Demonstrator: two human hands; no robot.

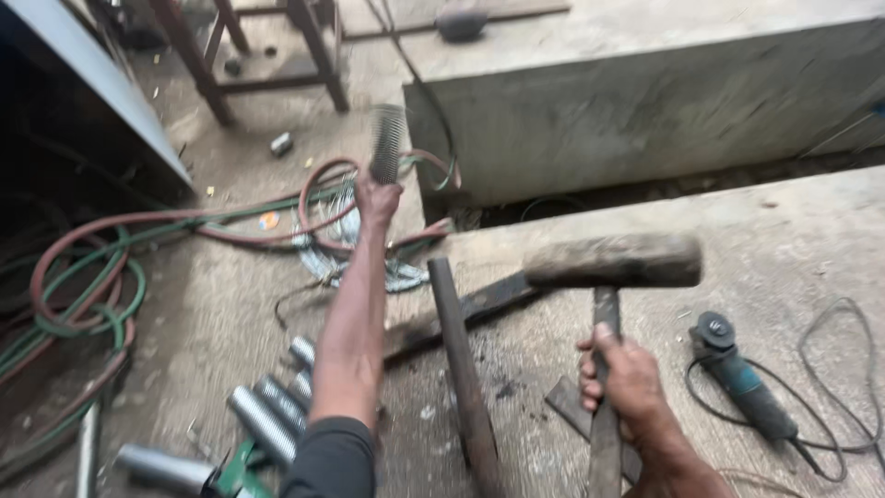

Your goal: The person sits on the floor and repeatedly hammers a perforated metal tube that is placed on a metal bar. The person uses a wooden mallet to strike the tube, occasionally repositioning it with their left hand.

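The left hand (378, 198) is stretched out ahead with its fingers closed round a threaded metal rod (388, 143), which stands roughly upright above the fist and is smeared by motion blur, so its thread and top end are hard to make out. The right hand (627, 378) grips the wooden handle of a heavy hammer (613, 261), fingers wrapped tight; the handle's lower end runs out of the bottom edge, and the blocky head sits level above the concrete slab (793, 240). A dark steel bar (461, 369) lies slanted between the two arms, its lower end cut off by the frame. Beside it a flat plate (479, 304) lies partly hidden under the bar. Near the left forearm sit several short threaded pipes (267, 420), some covered by the sleeve. An angle grinder (737, 378) with its looping cord rests well apart to the right. Red and green hoses (92, 277) coil on the floor at left
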